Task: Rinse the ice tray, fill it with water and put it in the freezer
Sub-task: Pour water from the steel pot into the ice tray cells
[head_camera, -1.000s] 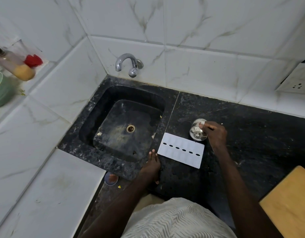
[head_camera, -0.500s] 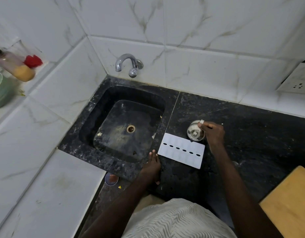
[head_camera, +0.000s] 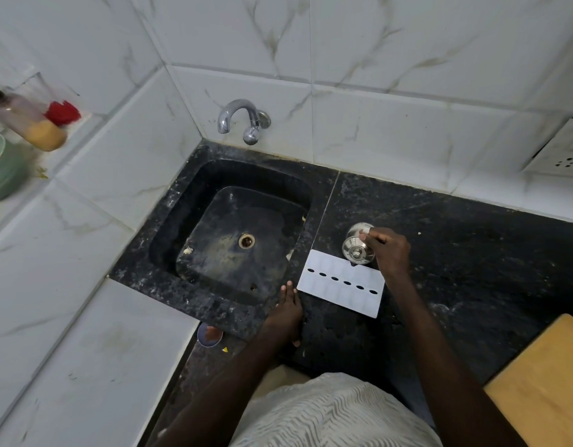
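Two rows of shallow cells can just about be made out on the ice tray point(head_camera: 341, 283). It's lying flat on the black desk point(head_camera: 472, 269) right beside the sink point(head_camera: 140, 269), with six dark oval slots down its middle. No water can be seen in the cells, though the glare makes that hard to call, and which face is up can't be told either.

It looks like thin white plastic, so it's judged to be light, a bit bendy, and slippery once wet. It's probably best taken by the two short ends. Once filled, it should be carried level in both hands or it'll slosh.

The right hand point(head_camera: 391, 250) is closed on a small steel vessel point(head_camera: 356, 246), with fingers point(head_camera: 373, 235) curled over its rim. The vessel is held tipped on its side at the tray's far edge. Whether anything is in it or being poured can't be seen.

The left hand point(head_camera: 286, 312) is laid flat on the desk with fingers straight and nothing held. It's just beside the tray's near left corner, apparently not touching it.

The sink looks drained, with only scraps left near the drain, and nothing is seen running from the tap point(head_camera: 243, 119). Over on the left ledge a green bowl point(head_camera: 1, 175) with some bits in it is parked next to a bottle point(head_camera: 27, 124) with yellowish stuff at its bottom.
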Motion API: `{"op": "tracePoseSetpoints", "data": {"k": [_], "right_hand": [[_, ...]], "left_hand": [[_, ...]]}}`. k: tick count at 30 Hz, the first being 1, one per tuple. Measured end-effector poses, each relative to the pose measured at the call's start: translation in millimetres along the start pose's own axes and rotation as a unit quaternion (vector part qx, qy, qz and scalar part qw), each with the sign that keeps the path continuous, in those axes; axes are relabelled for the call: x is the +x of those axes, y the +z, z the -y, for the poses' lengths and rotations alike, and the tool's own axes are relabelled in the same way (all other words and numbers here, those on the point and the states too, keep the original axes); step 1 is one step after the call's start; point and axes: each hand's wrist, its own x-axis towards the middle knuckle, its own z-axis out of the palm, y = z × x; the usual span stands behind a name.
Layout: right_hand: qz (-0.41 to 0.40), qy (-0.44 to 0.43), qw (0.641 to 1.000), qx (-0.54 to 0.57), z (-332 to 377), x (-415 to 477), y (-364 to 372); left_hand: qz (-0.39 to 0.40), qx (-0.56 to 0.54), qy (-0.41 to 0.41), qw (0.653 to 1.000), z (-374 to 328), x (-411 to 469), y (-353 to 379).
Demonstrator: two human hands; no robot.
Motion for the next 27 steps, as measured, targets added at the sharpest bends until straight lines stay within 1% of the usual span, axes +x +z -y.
{"op": "tracePoseSetpoints", "data": {"k": [15,20,24,27], "right_hand": [[0.004,-0.006,1.000,-0.012,-1,1,-1],[-0.018,0.031,0.999,0.018,6,3,1],[-0.033,0.073,0.995,0.062,10,7,3],[-0.038,0.089,0.993,0.069,13,11,7]], "left_hand": [[-0.009,-0.007,0.009,1.000,2,1,6],[-0.015,0.001,0.013,1.000,2,1,5],[-0.010,-0.001,0.010,1.000,2,1,5],[-0.007,-0.002,0.010,1.000,2,0,3]]}}
